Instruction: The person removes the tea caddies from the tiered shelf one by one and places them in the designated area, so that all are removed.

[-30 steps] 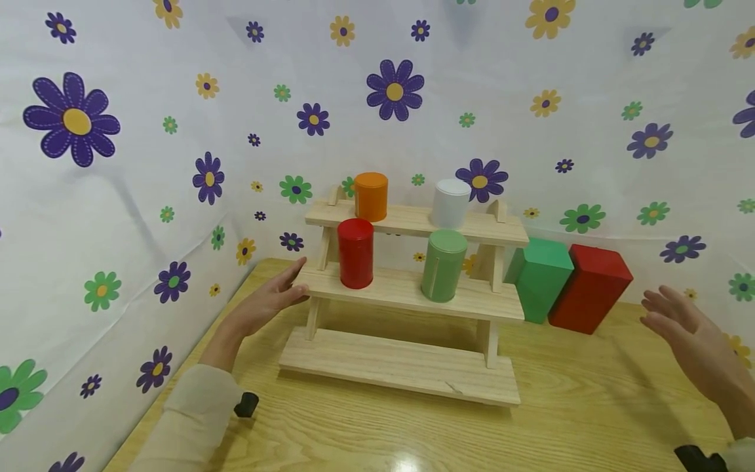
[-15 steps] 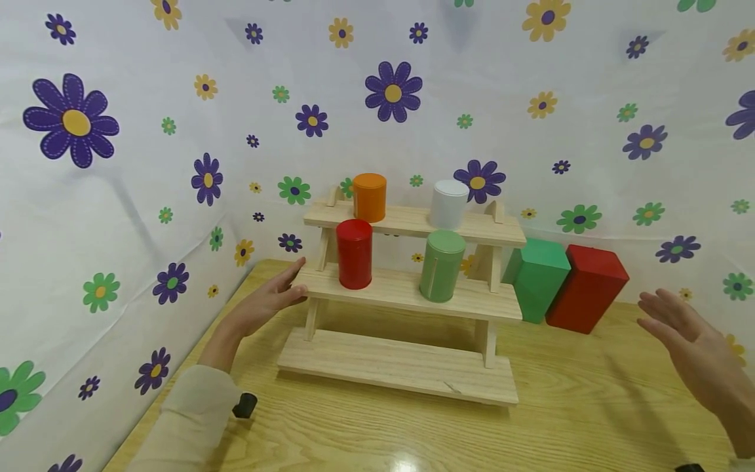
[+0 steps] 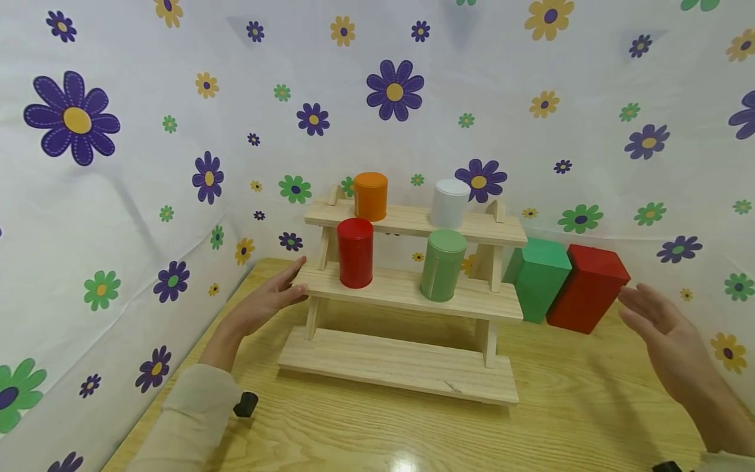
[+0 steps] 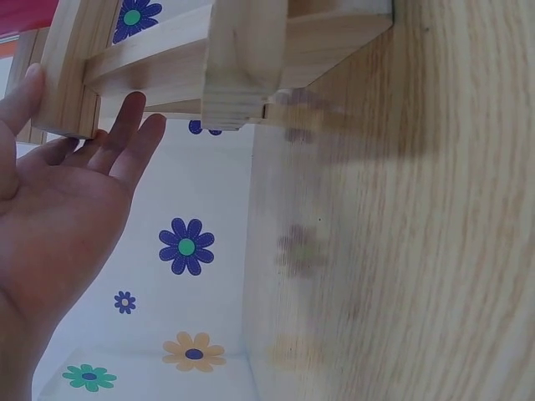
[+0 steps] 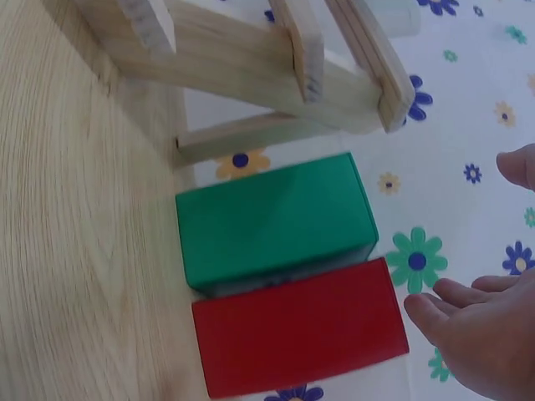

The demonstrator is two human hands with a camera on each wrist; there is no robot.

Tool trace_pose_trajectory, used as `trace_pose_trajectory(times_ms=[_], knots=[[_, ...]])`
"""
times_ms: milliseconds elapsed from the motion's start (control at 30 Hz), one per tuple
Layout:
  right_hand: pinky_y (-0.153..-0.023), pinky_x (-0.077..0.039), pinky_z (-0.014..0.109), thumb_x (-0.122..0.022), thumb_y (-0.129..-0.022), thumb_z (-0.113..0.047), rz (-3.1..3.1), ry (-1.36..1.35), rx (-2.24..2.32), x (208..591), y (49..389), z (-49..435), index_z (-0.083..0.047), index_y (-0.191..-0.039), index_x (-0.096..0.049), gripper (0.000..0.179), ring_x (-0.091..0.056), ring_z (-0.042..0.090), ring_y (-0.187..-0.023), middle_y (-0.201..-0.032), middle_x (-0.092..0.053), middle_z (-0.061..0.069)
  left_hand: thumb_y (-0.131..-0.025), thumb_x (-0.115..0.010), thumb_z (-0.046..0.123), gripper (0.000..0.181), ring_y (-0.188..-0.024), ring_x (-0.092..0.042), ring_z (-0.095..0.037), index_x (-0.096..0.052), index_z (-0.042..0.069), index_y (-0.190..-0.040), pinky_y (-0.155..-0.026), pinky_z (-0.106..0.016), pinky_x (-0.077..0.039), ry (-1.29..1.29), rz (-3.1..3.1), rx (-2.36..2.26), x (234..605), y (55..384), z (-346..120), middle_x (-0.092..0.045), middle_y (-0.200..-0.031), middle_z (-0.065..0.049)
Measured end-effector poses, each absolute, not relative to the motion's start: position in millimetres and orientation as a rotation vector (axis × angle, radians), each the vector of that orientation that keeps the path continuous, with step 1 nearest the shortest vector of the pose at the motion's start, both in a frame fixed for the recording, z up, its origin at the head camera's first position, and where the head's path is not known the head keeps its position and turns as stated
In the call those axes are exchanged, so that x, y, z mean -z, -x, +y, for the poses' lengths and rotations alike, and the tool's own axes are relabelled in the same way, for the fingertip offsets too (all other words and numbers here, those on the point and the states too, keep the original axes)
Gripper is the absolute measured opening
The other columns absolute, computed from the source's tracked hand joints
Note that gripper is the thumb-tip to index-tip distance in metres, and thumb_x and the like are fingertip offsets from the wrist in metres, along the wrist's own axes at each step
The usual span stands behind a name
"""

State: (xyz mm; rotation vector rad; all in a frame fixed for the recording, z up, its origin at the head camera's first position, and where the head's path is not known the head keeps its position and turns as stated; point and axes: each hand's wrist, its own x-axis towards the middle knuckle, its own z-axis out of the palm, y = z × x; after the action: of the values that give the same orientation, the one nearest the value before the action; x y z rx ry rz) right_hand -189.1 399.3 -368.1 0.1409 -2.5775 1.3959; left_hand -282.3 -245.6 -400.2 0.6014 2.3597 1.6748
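Note:
My left hand (image 3: 259, 305) is at the left end of the wooden three-step display stand (image 3: 407, 295), level with its middle shelf. In the left wrist view, its thumb and fairly straight fingers (image 4: 138, 154) lie on either side of the board's end. On that shelf stand a red canister (image 3: 356, 254) and a light green canister (image 3: 444, 265); an orange canister (image 3: 370, 196) and a white canister (image 3: 451, 203) occupy the top one. My right hand (image 3: 672, 341), fingers extended and holding nothing, is raised just right of the red box (image 3: 590, 288).
A green box (image 3: 539, 278) stands between the stand and the red box. The wooden table (image 3: 330, 432) supports everything. A white flower-print cloth (image 3: 236, 164) forms the wall behind and at the left. The stand's lowest shelf (image 3: 395, 364) bears nothing.
My right hand has moved left, closer to the red box. The left hand, the stand and the canisters stay as they were.

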Motion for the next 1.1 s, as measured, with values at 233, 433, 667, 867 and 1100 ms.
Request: trace_pose_trajectory(times_ms=[233, 433, 667, 867, 1100], knots=[[-0.106, -0.028, 0.003, -0.047, -0.112, -0.023, -2.55, -0.252, -1.367, 359, 187, 376, -0.013, -0.168, -0.01, 0.068, -0.032, 0.003, -0.147, -0.164, -0.034, -0.006, -0.11, -0.052, 0.034, 0.075, -0.143, -0.045, -0.039, -0.007, 0.02, -0.168, -0.121, -0.051, -0.028, -0.587, 2.346, -1.693, 402, 283, -246, -0.001, -0.173, -0.006], [-0.102, -0.034, 0.003, -0.051, -0.111, -0.025, -2.535, -0.273, -1.388, 353, 187, 347, -0.008, -0.167, -0.013, 0.07, -0.037, 0.006, -0.145, -0.164, -0.037, 0.0, -0.11, -0.052, 0.033, 0.074, -0.143, -0.045, -0.039, -0.007, 0.022, -0.168, -0.121, -0.052, -0.027, -0.592, 2.334, -1.703, 402, 283, -246, 0.001, -0.173, -0.008], [-0.1, -0.039, 0.005, -0.053, -0.11, -0.026, -2.511, -0.283, -1.468, 347, 192, 315, -0.003, -0.165, -0.014, 0.071, -0.034, 0.028, -0.15, -0.165, -0.031, 0.022, -0.11, -0.052, 0.033, 0.074, -0.143, -0.045, -0.039, -0.007, 0.021, -0.168, -0.121, -0.052, -0.028, -0.596, 2.326, -1.71, 404, 285, -246, 0.001, -0.173, -0.008], [-0.096, -0.042, 0.005, -0.055, -0.109, -0.026, -2.485, -0.303, -1.51, 345, 195, 294, -0.001, -0.164, -0.015, 0.072, -0.034, 0.038, -0.149, -0.162, -0.031, 0.027, -0.11, -0.052, 0.032, 0.075, -0.144, -0.044, -0.038, -0.006, 0.018, -0.168, -0.12, -0.051, -0.029, -0.623, 2.308, -1.719, 404, 286, -246, 0.001, -0.173, -0.007], [-0.094, -0.043, 0.005, -0.058, -0.108, -0.025, -2.447, -0.312, -1.582, 343, 199, 268, 0.0, -0.164, -0.019, 0.073, -0.037, 0.042, -0.145, -0.16, -0.036, 0.026, -0.11, -0.052, 0.034, 0.075, -0.143, -0.045, -0.039, -0.006, 0.021, -0.168, -0.121, -0.053, -0.027, -0.612, 2.318, -1.711, 405, 285, -247, 0.001, -0.173, -0.009]])
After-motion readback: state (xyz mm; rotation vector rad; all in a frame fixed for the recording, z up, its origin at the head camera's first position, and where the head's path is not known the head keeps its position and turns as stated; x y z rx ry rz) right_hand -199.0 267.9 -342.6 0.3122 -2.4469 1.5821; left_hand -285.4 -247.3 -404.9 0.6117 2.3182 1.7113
